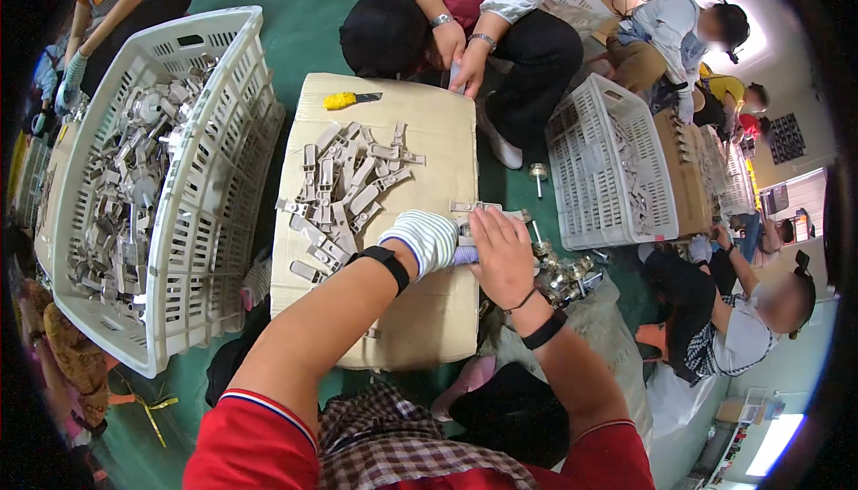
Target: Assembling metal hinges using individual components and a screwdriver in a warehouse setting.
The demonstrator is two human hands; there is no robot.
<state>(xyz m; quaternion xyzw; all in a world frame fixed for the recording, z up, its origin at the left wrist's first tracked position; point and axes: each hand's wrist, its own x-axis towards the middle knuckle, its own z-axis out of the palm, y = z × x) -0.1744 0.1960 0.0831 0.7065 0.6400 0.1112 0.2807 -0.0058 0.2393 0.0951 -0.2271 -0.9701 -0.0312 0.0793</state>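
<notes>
My left hand (424, 238), in a white striped glove, is closed near the right edge of a cardboard-topped work surface (420, 320). What its fingers hold is hidden behind my other hand. My bare right hand (502, 253) lies against it with fingers stretched forward, palm down. Beyond the fingertips some light grey lever-like parts (465, 207) lie at the surface's edge. A loose pile of similar grey parts (344, 191) spreads to the left of my gloved hand. Shiny metal pieces (563, 277), some with stems, are heaped just right of my right hand.
A yellow-handled cutter (350, 100) lies on the far left of the surface. A tall white crate (170, 249) of grey parts stands left; another white crate (599, 177) stands right. A co-worker's hands (460, 57) are opposite me. A stemmed metal piece (537, 173) is on the floor.
</notes>
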